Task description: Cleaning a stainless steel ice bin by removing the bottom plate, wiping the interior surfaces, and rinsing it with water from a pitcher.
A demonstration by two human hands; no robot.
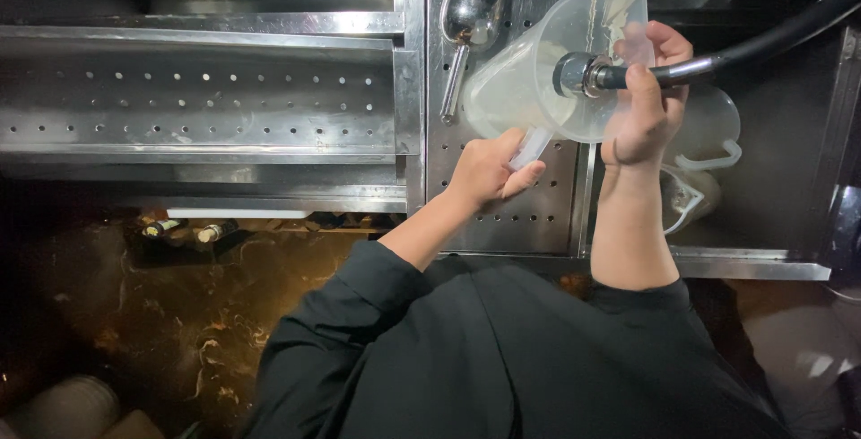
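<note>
My left hand [489, 170] grips the handle of a clear plastic measuring jug [529, 80], which is tipped on its side with its mouth toward the right. My right hand [650, 98] is closed around a metal spray nozzle [578, 74] on a black hose [780, 31]. The nozzle head points into the jug's mouth. Both are held over a perforated steel drainboard [502, 215].
A steel ladle [466, 26] lies on the drainboard behind the jug. Two more clear jugs [708, 147] sit in the sink at right. A perforated steel shelf [197, 98] runs to the left. Small bottles [193, 228] rest below it, above a dark marbled floor.
</note>
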